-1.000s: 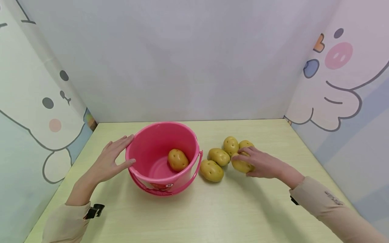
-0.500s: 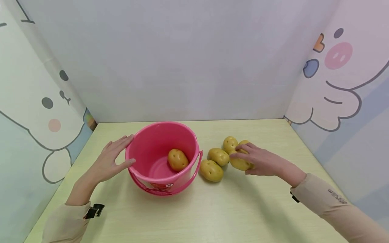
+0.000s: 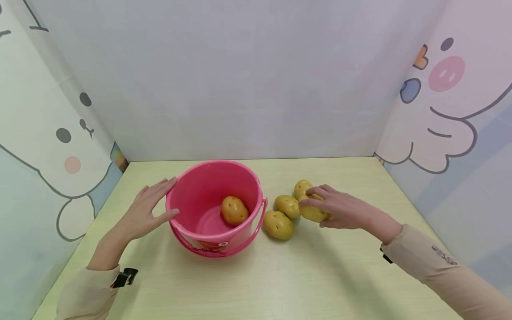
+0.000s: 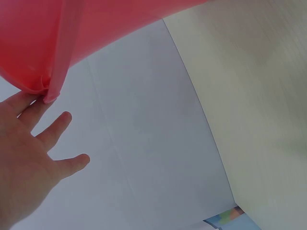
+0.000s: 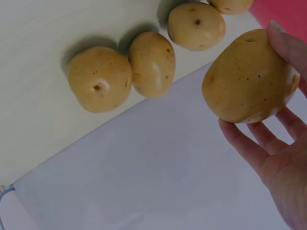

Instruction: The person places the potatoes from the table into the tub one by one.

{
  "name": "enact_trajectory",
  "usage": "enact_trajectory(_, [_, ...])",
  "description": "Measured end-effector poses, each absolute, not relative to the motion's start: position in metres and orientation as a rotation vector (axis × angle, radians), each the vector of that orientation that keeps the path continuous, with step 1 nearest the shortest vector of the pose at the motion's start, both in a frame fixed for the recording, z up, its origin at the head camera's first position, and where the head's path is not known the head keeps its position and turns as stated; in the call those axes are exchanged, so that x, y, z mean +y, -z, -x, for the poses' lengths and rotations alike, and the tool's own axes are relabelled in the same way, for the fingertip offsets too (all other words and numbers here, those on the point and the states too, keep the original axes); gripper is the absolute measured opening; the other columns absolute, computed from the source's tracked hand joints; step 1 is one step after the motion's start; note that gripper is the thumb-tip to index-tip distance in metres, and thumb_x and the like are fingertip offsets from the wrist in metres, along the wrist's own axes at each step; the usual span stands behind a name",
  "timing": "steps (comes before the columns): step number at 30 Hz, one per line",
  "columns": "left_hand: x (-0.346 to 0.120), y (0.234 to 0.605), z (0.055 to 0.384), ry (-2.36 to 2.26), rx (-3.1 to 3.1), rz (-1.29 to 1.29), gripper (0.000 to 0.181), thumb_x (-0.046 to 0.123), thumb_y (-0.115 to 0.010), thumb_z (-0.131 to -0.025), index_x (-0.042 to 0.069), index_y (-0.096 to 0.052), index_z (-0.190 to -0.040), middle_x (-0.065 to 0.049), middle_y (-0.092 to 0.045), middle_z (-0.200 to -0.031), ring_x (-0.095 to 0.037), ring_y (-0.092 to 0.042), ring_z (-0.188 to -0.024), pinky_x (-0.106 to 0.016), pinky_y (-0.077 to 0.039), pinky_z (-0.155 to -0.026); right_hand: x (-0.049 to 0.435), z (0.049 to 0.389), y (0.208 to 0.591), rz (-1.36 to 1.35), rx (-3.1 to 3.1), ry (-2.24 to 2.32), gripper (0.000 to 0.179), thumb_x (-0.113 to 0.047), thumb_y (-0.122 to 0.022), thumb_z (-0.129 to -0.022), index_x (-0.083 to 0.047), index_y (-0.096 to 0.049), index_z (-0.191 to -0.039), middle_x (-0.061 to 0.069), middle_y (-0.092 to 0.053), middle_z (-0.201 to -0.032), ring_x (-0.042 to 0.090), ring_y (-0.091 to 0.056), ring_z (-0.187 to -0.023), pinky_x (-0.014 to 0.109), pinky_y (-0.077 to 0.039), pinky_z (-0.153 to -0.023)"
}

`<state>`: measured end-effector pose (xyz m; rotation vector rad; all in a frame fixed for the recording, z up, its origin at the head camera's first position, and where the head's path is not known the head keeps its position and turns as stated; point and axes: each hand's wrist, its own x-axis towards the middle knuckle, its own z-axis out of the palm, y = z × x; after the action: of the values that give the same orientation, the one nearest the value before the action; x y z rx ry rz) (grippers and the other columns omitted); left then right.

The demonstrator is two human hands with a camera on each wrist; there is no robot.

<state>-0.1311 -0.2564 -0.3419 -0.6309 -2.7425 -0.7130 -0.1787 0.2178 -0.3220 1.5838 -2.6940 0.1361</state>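
Observation:
A pink bucket (image 3: 196, 191) stands on the table with one potato (image 3: 234, 210) inside it. My left hand (image 3: 145, 212) rests on the bucket's left rim with its fingers extended; the left wrist view shows fingertips touching that rim from outside. To the right of the bucket, my right hand (image 3: 347, 210) grips a potato (image 5: 249, 79) between thumb and fingertips, lifted off the table. Beside and beneath it lie loose potatoes: one near the bucket (image 3: 278, 225), one just behind it (image 3: 287, 206) and another farther back (image 3: 302, 188). A further potato (image 5: 98, 79) shows in the right wrist view, hidden by my hand from above.
The bucket's pink carrying handle (image 3: 246, 249) hangs down around its front and right side. A pale wood-grain table (image 3: 256, 289) is enclosed by a plain back wall (image 3: 248, 80) and side walls with cartoon prints.
My right hand has lifted the gripped potato slightly and moved it left, toward the bucket. The left hand and the bucket have stayed in place.

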Motion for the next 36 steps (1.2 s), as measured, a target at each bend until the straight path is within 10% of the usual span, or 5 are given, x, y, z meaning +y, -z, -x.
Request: enact_trajectory(36, [-0.256, 0.341, 0.130, 0.726, -2.756, 0.618, 0.073, 0.034, -0.063, -0.077, 0.011, -0.030, -0.138, -0.015, -0.034, -0.135, -0.035, -0.023, -0.124, -0.061, -0.010, -0.095, 0.187, 0.189, 0.289, -1.618, -2.639, -0.055, 0.065, -0.014, -0.076, -0.068, -0.020, -0.044, -0.124, 0.011, -0.042, -0.121, 0.029, -0.038, -0.109, 0.039, -0.048, -0.074])
